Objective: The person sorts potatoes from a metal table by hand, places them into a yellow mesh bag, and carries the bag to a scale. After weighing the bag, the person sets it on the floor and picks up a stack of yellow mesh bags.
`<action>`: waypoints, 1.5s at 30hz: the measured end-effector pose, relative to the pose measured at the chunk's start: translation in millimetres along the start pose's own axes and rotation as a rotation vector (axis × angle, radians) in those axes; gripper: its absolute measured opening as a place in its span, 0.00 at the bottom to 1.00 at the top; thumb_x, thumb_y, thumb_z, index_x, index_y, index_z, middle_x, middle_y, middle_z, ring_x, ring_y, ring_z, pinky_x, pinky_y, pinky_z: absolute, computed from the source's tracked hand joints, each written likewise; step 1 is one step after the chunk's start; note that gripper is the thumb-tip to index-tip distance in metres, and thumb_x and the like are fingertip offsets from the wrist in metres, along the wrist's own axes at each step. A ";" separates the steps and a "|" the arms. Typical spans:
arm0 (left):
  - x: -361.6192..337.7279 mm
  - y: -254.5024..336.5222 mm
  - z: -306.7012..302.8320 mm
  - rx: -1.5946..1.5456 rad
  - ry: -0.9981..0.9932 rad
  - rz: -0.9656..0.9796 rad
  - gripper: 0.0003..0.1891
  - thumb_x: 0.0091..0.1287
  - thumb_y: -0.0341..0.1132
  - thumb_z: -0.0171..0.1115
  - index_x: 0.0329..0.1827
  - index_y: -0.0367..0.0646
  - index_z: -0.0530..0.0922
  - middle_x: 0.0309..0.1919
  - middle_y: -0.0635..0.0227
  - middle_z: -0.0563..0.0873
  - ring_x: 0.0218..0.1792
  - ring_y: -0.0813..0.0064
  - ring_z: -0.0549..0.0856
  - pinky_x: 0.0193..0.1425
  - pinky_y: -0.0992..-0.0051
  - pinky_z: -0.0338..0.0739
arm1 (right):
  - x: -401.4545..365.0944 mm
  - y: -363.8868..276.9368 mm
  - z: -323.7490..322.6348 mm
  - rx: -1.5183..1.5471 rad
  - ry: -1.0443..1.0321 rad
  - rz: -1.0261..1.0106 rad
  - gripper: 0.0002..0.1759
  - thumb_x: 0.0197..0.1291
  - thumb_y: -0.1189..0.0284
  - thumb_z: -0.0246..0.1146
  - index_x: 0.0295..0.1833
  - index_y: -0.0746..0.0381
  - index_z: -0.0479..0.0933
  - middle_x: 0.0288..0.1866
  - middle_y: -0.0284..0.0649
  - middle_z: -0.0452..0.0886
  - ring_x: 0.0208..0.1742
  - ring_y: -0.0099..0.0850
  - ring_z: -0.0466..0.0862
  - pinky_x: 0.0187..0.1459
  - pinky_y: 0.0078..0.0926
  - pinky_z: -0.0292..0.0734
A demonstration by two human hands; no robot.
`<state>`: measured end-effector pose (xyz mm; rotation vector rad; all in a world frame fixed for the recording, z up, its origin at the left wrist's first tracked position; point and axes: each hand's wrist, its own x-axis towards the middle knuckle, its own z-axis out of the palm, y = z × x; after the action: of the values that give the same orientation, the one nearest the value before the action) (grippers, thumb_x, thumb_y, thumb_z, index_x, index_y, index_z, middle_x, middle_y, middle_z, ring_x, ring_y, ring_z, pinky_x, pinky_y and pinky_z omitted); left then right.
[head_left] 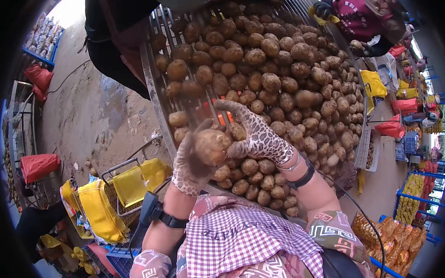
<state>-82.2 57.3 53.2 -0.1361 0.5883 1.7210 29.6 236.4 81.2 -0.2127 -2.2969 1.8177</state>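
The potato (211,145) rests in my left hand (186,165), whose gloved fingers are cupped round it, just over the near end of the sorting table (153,87). At its three o'clock my right hand (259,137) touches it with the thumb, fingers loosely spread above the heap of potatoes (279,77). At eleven o'clock stands another person (114,39). Yellow bags (101,209) lie at eight o'clock.

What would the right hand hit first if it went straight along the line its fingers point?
The right hand points up and left over the heap. First in line are probably the potatoes just beyond its fingertips. Depth is unclear, so the hand might pass above them.
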 end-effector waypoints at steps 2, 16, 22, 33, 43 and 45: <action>2.7 -7.3 0.8 -0.209 -0.060 -0.120 0.32 0.68 0.58 0.57 0.66 0.42 0.69 0.62 0.56 0.77 0.62 0.55 0.78 0.61 0.47 0.77 | -2.8 19.7 -31.9 -0.409 0.415 0.020 0.48 0.47 0.55 0.77 0.70 0.64 0.65 0.68 0.52 0.70 0.70 0.45 0.69 0.70 0.41 0.63; 6.8 -25.0 2.7 -0.112 0.235 -0.174 0.28 0.69 0.57 0.58 0.55 0.38 0.77 0.43 0.57 0.86 0.42 0.54 0.87 0.40 0.53 0.87 | -25.0 55.3 -65.9 1.175 0.412 0.238 0.35 0.62 0.48 0.65 0.64 0.62 0.70 0.58 0.43 0.78 0.60 0.38 0.79 0.57 0.47 0.80; -3.5 -29.8 -5.8 -0.183 -0.021 -0.351 0.34 0.70 0.57 0.56 0.70 0.43 0.66 0.53 0.53 0.80 0.42 0.58 0.86 0.38 0.61 0.89 | -41.5 -16.9 9.1 0.125 0.079 0.185 0.42 0.61 0.48 0.66 0.70 0.65 0.65 0.67 0.45 0.71 0.69 0.37 0.70 0.71 0.35 0.64; -138.6 74.4 -159.3 -0.403 0.029 0.330 0.34 0.71 0.57 0.53 0.68 0.35 0.65 0.62 0.39 0.74 0.37 0.53 0.88 0.41 0.58 0.87 | -67.5 5.8 49.3 -0.206 0.231 0.465 0.20 0.66 0.68 0.63 0.61 0.66 0.74 0.55 0.44 0.81 0.57 0.31 0.80 0.60 0.30 0.74; -142.2 91.9 -358.3 -0.294 0.987 0.202 0.28 0.71 0.52 0.55 0.68 0.45 0.67 0.63 0.54 0.75 0.62 0.53 0.77 0.65 0.51 0.74 | -29.3 42.5 18.2 -0.595 0.241 0.382 0.26 0.62 0.63 0.65 0.61 0.67 0.74 0.59 0.52 0.79 0.62 0.45 0.77 0.63 0.39 0.71; -141.0 93.6 -341.8 -0.198 1.069 0.222 0.28 0.70 0.52 0.56 0.67 0.46 0.68 0.65 0.57 0.72 0.64 0.56 0.73 0.66 0.56 0.73 | -8.5 47.4 10.6 -0.749 0.216 0.319 0.27 0.62 0.62 0.65 0.62 0.67 0.74 0.60 0.52 0.78 0.62 0.46 0.77 0.64 0.40 0.71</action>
<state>-212.8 -233.3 -156.4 -1.2156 1.2265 1.8330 34.5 235.4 32.2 -0.8753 -2.7723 0.8730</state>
